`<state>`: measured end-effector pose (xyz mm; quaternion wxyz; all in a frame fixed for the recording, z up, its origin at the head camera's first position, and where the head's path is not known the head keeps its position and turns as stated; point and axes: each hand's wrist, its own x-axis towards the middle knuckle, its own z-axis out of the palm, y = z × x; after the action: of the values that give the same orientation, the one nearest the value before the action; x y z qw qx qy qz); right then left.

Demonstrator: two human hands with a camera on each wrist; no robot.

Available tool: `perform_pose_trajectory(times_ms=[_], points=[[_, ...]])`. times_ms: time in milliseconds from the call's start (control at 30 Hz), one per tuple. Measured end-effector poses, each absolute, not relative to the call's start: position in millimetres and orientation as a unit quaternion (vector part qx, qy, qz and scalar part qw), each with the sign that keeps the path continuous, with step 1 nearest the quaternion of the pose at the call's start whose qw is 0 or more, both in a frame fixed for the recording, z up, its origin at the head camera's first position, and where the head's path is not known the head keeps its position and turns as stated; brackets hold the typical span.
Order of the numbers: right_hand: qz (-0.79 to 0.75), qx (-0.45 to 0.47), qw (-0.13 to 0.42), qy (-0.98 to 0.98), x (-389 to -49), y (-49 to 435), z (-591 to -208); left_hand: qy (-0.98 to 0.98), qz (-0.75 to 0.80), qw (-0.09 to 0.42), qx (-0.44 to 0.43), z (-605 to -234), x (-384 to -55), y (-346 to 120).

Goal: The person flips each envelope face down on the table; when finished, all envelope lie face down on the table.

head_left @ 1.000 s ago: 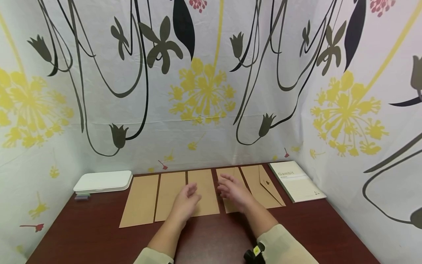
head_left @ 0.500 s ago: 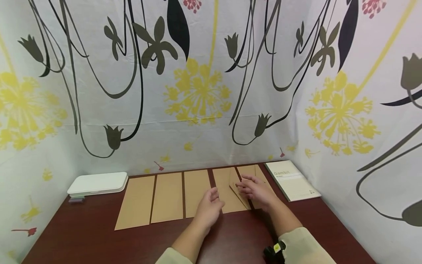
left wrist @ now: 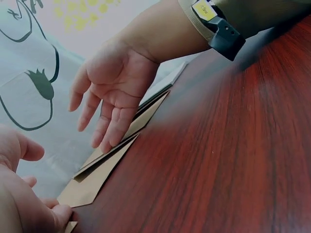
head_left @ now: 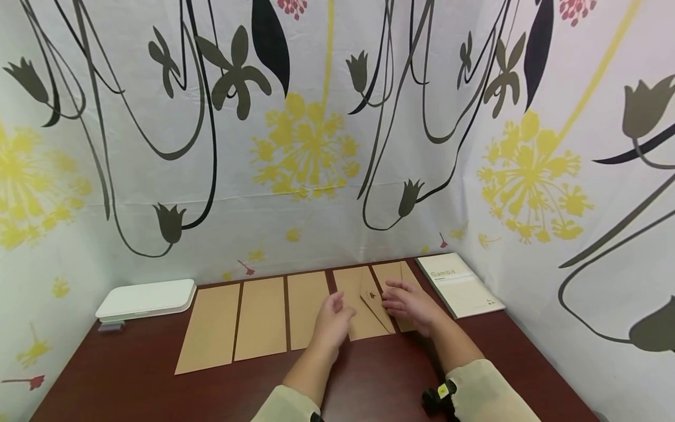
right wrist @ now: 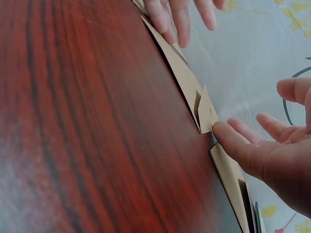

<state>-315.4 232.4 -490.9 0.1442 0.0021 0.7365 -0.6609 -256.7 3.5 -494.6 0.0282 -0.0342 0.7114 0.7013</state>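
Several brown paper envelopes lie in a row along the back of the table. The fourth envelope from the left has its pointed flap on its right side, slightly raised, with a small dark print. My left hand is at its left edge, fingers loosely bent; in the left wrist view those fingertips are low by the envelope's corner. My right hand, fingers spread and relaxed, hovers beside the flap and partly hides the fifth envelope. In the right wrist view, its index fingertip overlaps the gap between these two envelopes.
A notepad marked "Gambit" lies at the back right. At the back left is a flat white case with a small grey block by it. Three more envelopes lie to the left. Patterned cloth walls surround the dark red table.
Both hands have moved right, from around the third and fourth envelopes to either side of the fourth, whose flap now shows. The head view has turned slightly right.
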Motion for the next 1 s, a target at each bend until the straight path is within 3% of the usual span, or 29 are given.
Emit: perform_pose_trajectory(times_ms=[667,1000], points=[[-0.673,0.006,0.132,0.728,-308.2,221.4,-489.0,0.716,0.696,0.051,0.008,-500.2,-252.5,-2.7],[-0.68,0.017,0.098,0.727,-310.2,220.4,-489.9,0.72,0.691,0.056,0.016,-500.5,-251.2,-4.5]])
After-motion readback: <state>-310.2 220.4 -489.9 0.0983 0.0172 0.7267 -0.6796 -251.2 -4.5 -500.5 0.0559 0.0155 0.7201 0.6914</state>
